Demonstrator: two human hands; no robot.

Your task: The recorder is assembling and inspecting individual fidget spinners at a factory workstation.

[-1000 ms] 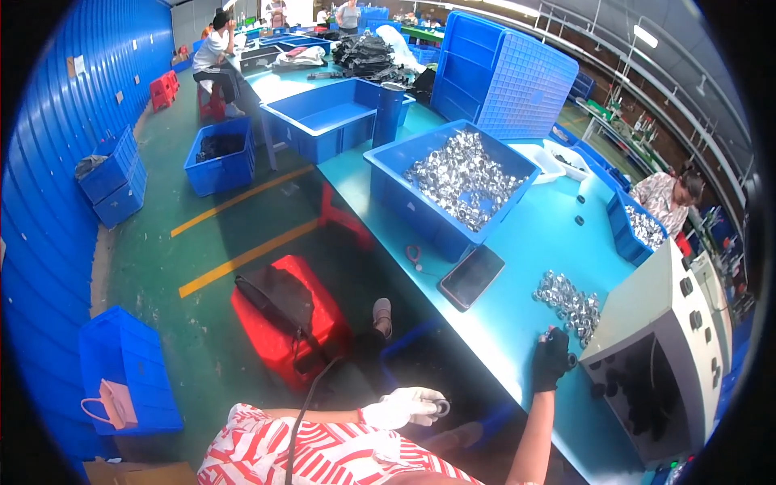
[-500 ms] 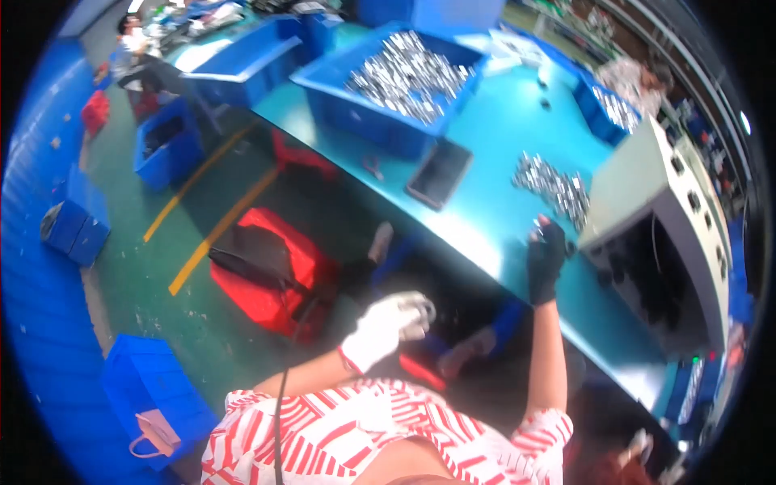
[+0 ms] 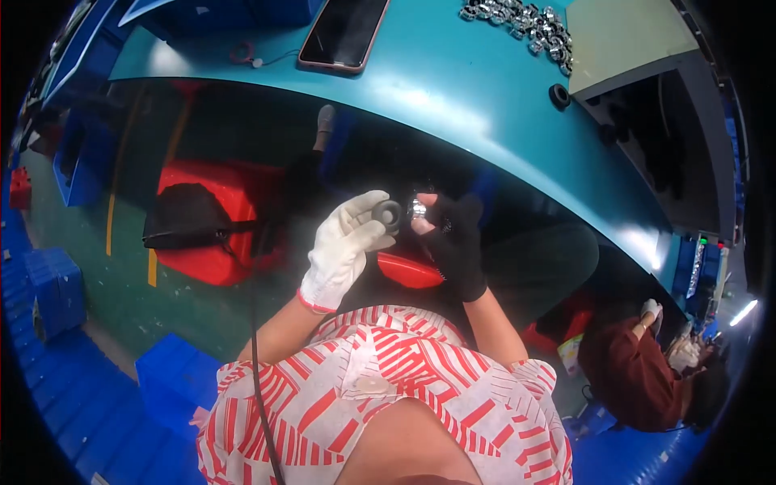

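My left hand [image 3: 335, 255], in a white knitted glove, pinches a dark grey rubber-like ring [image 3: 388, 213] with a hole in its middle. Facing it, my right hand [image 3: 461, 246] wears a black glove with bare fingertips. Between its thumb and fingers is a small shiny metal ring [image 3: 418, 208]. The two pieces are close together in front of my chest, below the table's near edge; whether they touch I cannot tell. Up on the turquoise table [image 3: 453, 89] lies a pile of similar shiny metal rings [image 3: 529, 28], with a black ring [image 3: 559, 97] nearer to me.
A pale box-shaped machine [image 3: 630, 36] with a dark opening stands on the table's right. A phone [image 3: 343, 34] lies at the back. To my left is a red stool [image 3: 202, 263] bearing a black bag [image 3: 187, 217]. Another person [image 3: 638, 376] sits at lower right.
My right hand has come back from the table toward my left hand, now with a metal ring. My left hand has moved slightly left and up. The view has tilted down.
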